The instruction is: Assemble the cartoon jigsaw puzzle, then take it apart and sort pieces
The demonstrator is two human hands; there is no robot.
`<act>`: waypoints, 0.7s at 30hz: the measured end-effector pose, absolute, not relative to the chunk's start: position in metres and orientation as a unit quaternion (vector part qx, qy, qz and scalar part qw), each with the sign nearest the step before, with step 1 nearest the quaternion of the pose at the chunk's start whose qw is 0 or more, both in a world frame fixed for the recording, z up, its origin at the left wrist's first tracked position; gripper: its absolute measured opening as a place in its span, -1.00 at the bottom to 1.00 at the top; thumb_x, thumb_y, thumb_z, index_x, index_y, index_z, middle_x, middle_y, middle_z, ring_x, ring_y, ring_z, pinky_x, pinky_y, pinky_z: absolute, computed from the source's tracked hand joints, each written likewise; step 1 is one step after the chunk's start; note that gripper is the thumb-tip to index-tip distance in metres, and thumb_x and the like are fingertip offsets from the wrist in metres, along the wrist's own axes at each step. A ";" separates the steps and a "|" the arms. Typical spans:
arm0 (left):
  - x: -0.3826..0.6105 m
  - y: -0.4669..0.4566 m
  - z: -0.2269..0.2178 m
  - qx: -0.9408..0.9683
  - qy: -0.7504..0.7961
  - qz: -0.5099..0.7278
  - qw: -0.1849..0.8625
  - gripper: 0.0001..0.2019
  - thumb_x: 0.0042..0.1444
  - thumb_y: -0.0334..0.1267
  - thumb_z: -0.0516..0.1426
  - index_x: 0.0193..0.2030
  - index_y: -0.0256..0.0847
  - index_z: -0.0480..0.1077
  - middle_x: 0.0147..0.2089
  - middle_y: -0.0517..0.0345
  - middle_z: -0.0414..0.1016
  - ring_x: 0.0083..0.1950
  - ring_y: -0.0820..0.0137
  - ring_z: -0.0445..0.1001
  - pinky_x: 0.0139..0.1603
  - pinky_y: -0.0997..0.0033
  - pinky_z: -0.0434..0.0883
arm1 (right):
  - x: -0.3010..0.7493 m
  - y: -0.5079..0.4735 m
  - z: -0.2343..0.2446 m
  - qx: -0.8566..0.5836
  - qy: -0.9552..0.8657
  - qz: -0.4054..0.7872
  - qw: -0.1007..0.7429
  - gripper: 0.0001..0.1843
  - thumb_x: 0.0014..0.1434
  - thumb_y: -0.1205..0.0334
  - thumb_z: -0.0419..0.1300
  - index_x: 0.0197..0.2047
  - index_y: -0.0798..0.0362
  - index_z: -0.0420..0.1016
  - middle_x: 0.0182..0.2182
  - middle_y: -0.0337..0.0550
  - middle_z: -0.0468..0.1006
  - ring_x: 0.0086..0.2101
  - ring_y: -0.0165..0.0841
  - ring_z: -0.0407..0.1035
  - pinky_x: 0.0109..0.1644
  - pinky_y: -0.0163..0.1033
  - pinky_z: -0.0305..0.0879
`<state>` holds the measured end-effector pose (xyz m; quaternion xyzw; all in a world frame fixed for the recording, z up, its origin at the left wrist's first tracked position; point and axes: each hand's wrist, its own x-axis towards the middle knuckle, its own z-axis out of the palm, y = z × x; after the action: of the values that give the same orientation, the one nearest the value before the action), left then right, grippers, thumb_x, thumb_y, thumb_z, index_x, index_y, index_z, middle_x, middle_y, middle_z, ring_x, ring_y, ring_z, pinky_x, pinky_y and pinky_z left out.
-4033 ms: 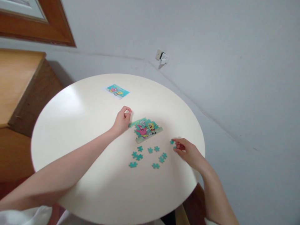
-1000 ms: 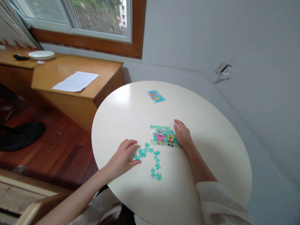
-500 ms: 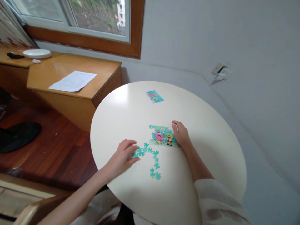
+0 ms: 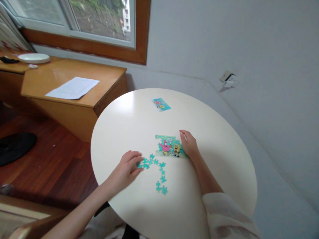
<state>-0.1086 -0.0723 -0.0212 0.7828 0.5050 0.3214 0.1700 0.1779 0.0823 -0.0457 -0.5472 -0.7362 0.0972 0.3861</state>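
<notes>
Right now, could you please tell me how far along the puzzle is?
Done: the cartoon middle of the puzzle is joined on the table. In hand: the left hand touches a teal piece, while the right hand rests on the puzzle's right edge. Left: several loose pieces lie unplaced below it.

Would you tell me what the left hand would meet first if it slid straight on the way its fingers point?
The left hand would first push into the loose teal pieces just ahead of it; the partly built puzzle lies beyond, it seems.
</notes>
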 end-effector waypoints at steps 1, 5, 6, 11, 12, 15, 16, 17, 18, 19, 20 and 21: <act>-0.109 -0.072 -0.021 0.785 0.501 0.323 0.169 -0.77 0.11 -0.26 0.15 -0.08 -0.18 0.39 -0.02 -0.03 0.44 0.06 0.22 0.39 0.16 0.00 0.30 | 0.178 0.082 -0.045 -0.548 -0.736 0.099 0.386 -0.58 0.22 0.02 -0.12 -0.15 0.08 0.46 -0.16 0.07 0.55 -0.11 -0.19 0.41 0.04 0.01 0.31; -0.107 -0.073 -0.017 0.781 0.500 0.325 0.183 -0.78 0.13 -0.25 0.14 -0.07 -0.17 0.37 -0.04 0.01 0.46 0.04 0.26 0.40 0.23 -0.04 0.21 | 0.177 0.081 -0.044 -0.547 -0.734 0.103 0.389 -0.57 0.23 0.03 -0.13 -0.15 0.09 0.45 -0.16 0.07 0.54 -0.10 -0.19 0.41 0.04 0.01 0.30; -0.107 -0.074 -0.015 0.775 0.507 0.328 0.189 -0.78 0.14 -0.24 0.13 -0.07 -0.17 0.37 -0.04 0.01 0.45 0.03 0.27 0.41 0.21 -0.01 0.23 | 0.177 0.080 -0.043 -0.546 -0.735 0.103 0.389 -0.57 0.23 0.03 -0.13 -0.15 0.09 0.45 -0.16 0.07 0.54 -0.10 -0.19 0.41 0.04 0.01 0.30; -0.105 -0.078 -0.010 0.714 0.567 0.362 0.194 -0.82 0.19 -0.22 0.04 -0.15 -0.20 0.39 -0.09 0.01 0.46 -0.06 0.31 0.44 -0.04 0.24 0.42 | 0.178 0.080 -0.043 -0.540 -0.738 0.111 0.390 -0.57 0.23 0.01 -0.13 -0.16 0.07 0.46 -0.16 0.05 0.55 -0.11 -0.19 0.41 0.03 0.01 0.31; -0.105 -0.079 -0.010 0.705 0.577 0.366 0.190 -0.83 0.20 -0.23 0.02 -0.17 -0.20 0.40 -0.12 0.01 0.46 -0.08 0.31 0.45 -0.06 0.25 0.43 | 0.178 0.080 -0.043 -0.538 -0.738 0.113 0.391 -0.57 0.23 0.00 -0.13 -0.17 0.07 0.46 -0.16 0.04 0.55 -0.11 -0.20 0.41 0.03 0.01 0.31; -0.105 -0.078 -0.010 0.694 0.593 0.364 0.184 -0.83 0.20 -0.26 0.00 -0.21 -0.20 0.41 -0.17 0.02 0.47 -0.12 0.32 0.44 -0.09 0.26 0.41 | 0.179 0.080 -0.043 -0.533 -0.739 0.118 0.394 -0.57 0.22 0.00 -0.12 -0.17 0.07 0.46 -0.17 0.03 0.55 -0.11 -0.20 0.41 0.03 0.00 0.31; -0.105 -0.077 -0.011 0.697 0.593 0.358 0.184 -0.83 0.19 -0.28 0.01 -0.21 -0.19 0.41 -0.17 0.03 0.47 -0.13 0.32 0.44 -0.09 0.26 0.40 | 0.180 0.079 -0.043 -0.533 -0.739 0.120 0.395 -0.57 0.22 0.00 -0.12 -0.17 0.07 0.46 -0.17 0.03 0.55 -0.11 -0.20 0.41 0.03 0.00 0.31; -0.104 -0.076 -0.011 0.703 0.591 0.351 0.184 -0.83 0.18 -0.28 0.01 -0.20 -0.19 0.42 -0.17 0.03 0.48 -0.13 0.32 0.43 -0.09 0.25 0.39 | 0.180 0.079 -0.043 -0.533 -0.738 0.123 0.396 -0.57 0.22 0.00 -0.11 -0.17 0.07 0.46 -0.17 0.03 0.55 -0.11 -0.20 0.41 0.03 0.00 0.31; -0.104 -0.076 -0.011 0.710 0.587 0.343 0.184 -0.83 0.18 -0.28 0.02 -0.18 -0.18 0.42 -0.16 0.03 0.48 -0.12 0.31 0.43 -0.09 0.23 0.37 | 0.180 0.079 -0.043 -0.532 -0.737 0.125 0.397 -0.58 0.22 0.00 -0.11 -0.17 0.07 0.46 -0.17 0.03 0.55 -0.11 -0.20 0.41 0.03 0.00 0.31; -0.104 -0.075 -0.011 0.717 0.583 0.335 0.184 -0.82 0.18 -0.28 0.02 -0.16 -0.17 0.42 -0.15 0.03 0.48 -0.12 0.30 0.42 -0.09 0.22 0.36 | 0.180 0.079 -0.043 -0.532 -0.737 0.126 0.398 -0.58 0.22 0.01 -0.11 -0.17 0.06 0.46 -0.17 0.03 0.55 -0.11 -0.20 0.41 0.03 0.00 0.31; -0.104 -0.075 -0.010 0.725 0.577 0.328 0.184 -0.81 0.18 -0.27 0.02 -0.14 -0.17 0.41 -0.15 0.03 0.48 -0.11 0.29 0.42 -0.08 0.21 0.34 | 0.181 0.079 -0.043 -0.531 -0.737 0.126 0.398 -0.59 0.22 0.02 -0.10 -0.17 0.06 0.46 -0.17 0.02 0.55 -0.11 -0.20 0.41 0.03 -0.01 0.31; -0.104 -0.074 -0.010 0.733 0.572 0.319 0.184 -0.81 0.18 -0.26 0.03 -0.13 -0.16 0.41 -0.14 0.04 0.48 -0.11 0.28 0.41 -0.08 0.21 0.33 | 0.181 0.079 -0.043 -0.531 -0.738 0.126 0.397 -0.61 0.22 0.03 -0.10 -0.17 0.05 0.46 -0.17 0.02 0.55 -0.11 -0.20 0.41 0.02 -0.01 0.31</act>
<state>-0.1039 -0.0743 -0.0097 0.7325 0.5723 0.3195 0.1840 0.1807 0.0789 -0.0427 -0.5307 -0.7379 0.1262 0.3974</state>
